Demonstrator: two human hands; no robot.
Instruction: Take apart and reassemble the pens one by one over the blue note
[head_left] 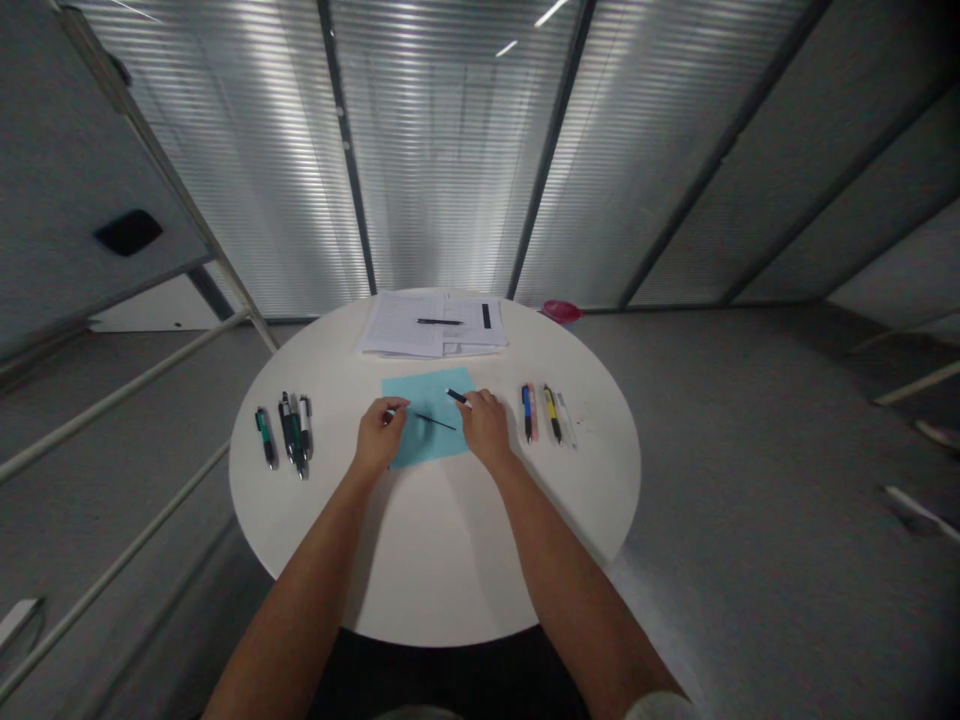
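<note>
A light blue sheet point(431, 448) lies on the round white table point(435, 560), and a thin dark pen refill point(435, 421) rests on it between my hands. At the sheet's left edge, my left hand point(381, 428) is closed in a pinch, on something too small to make out. My right hand point(486, 422), over the sheet's right edge, holds a black and white pen part point(457, 397) that points up and left. Both hands are near the refill without touching it.
Several pens point(289, 425) lie at the table's left, with a green one point(265, 438) beside them. To the right are a blue pen point(526, 415), a pink one, a yellow one point(553, 414) and a clear one. Papers point(401, 325) with a dark pen point(440, 322) lie at the back.
</note>
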